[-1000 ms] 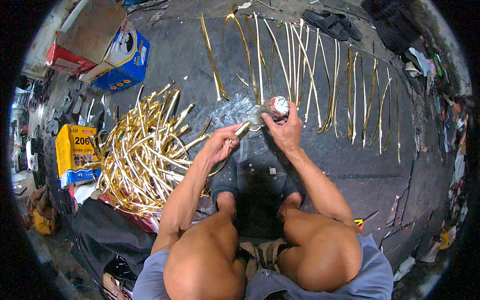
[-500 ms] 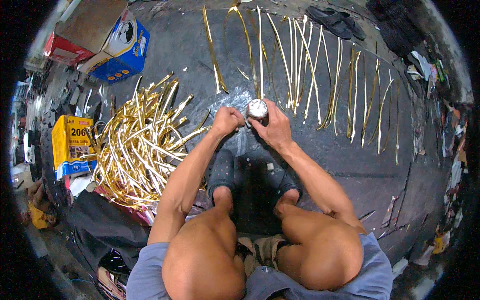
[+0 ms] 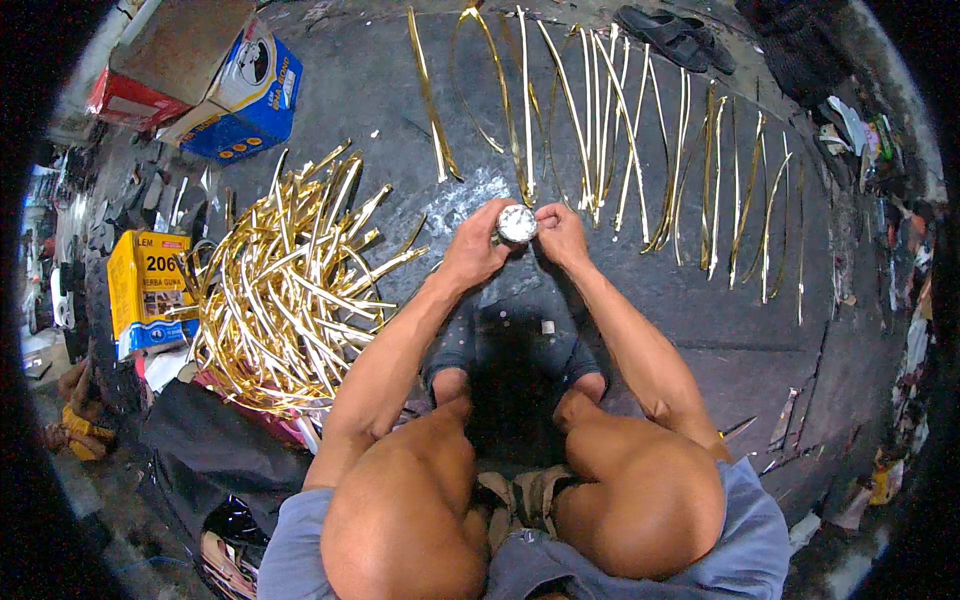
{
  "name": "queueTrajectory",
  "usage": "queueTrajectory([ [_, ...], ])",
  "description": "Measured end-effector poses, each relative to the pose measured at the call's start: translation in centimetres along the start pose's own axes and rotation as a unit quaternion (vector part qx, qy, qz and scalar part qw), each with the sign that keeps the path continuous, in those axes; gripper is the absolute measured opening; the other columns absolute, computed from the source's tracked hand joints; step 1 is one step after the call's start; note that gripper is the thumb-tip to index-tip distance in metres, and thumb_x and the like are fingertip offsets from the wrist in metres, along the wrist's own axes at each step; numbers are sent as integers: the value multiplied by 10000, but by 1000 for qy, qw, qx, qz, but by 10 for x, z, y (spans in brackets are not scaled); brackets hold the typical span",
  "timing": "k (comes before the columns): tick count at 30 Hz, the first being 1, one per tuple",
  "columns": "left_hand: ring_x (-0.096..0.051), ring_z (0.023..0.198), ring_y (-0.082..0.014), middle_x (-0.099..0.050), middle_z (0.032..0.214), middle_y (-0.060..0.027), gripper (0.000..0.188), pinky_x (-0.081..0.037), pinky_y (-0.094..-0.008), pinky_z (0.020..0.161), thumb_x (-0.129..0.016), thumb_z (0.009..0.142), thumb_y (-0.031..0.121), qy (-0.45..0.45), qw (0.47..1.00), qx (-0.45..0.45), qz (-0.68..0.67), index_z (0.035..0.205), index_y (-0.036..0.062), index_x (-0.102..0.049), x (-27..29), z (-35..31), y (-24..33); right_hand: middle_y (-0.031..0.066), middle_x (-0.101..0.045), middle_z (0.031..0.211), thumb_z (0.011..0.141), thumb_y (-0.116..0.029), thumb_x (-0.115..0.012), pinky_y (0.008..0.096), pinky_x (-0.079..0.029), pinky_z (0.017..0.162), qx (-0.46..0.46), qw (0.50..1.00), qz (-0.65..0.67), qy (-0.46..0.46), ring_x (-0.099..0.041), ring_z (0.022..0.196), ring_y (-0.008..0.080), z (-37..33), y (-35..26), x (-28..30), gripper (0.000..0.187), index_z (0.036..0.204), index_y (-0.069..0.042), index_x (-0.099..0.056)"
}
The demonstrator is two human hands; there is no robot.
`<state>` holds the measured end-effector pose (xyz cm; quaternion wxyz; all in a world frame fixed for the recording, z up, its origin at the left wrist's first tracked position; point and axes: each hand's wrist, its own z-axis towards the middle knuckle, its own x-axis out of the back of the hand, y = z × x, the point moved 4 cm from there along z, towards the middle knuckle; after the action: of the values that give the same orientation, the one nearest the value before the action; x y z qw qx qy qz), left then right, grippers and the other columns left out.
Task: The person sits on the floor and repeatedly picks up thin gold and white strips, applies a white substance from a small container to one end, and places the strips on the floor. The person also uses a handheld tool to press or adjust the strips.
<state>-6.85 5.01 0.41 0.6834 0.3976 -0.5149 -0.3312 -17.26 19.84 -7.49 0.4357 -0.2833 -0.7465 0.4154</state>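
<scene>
- Standing on record, viewed from close by: one row of gold strips (image 3: 632,148), spread on the dark mat (image 3: 700,385), from its far edge round toward its right edge. Judged the portion done.
- One tangled heap of gold strips (image 3: 290,290), by the mat's left edge, beside a yellow box (image 3: 143,285). Not laid out; judged the portion left, and the bulkier.
- One round silver-topped piece (image 3: 516,224), exact kind unclear, between the two hands, over the mat's middle, near the row's closer ends. Work on it looks unfinished.
- Left hand (image 3: 482,243): clamped on the piece's left side.
- Right hand (image 3: 562,237): fingertips drawn together just beside the piece's right side; whether they touch it or pinch anything, I cannot tell.
- One pale smear (image 3: 468,203), on the mat beyond the left hand.
</scene>
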Motion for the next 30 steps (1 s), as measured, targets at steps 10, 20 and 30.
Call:
queueTrajectory([
  [10,-628,1125,-379,-650,1157,-173,525,-515,-436,933,-688,736,-27,-3,998,-13,58,1243,53,-575,2,0,4,12,-627,738,788,71,-716,248,-490,590,7,942,334,46,-603,623,112,-40,-104,119,254,966,-77,-614],
  [20,-600,1159,-386,-627,1213,-185,572,-489,-446,991,-660,738,-9,-13,997,1,73,1297,51,-550,1,0,1,223,-597,1151,985,-47,-518,321,-545,817,336,832,417,-145,-628,938,243,-132,-285,339,370,1319,110,-491],
  [30,-590,1043,-429,-568,1041,-215,308,-519,-522,840,-645,773,64,42,920,126,370,1067,5,-572,89,-71,-42,52,-672,843,905,-107,-651,249,-534,683,375,879,215,204,-651,733,129,48,-342,331,93,942,-31,-690],
])
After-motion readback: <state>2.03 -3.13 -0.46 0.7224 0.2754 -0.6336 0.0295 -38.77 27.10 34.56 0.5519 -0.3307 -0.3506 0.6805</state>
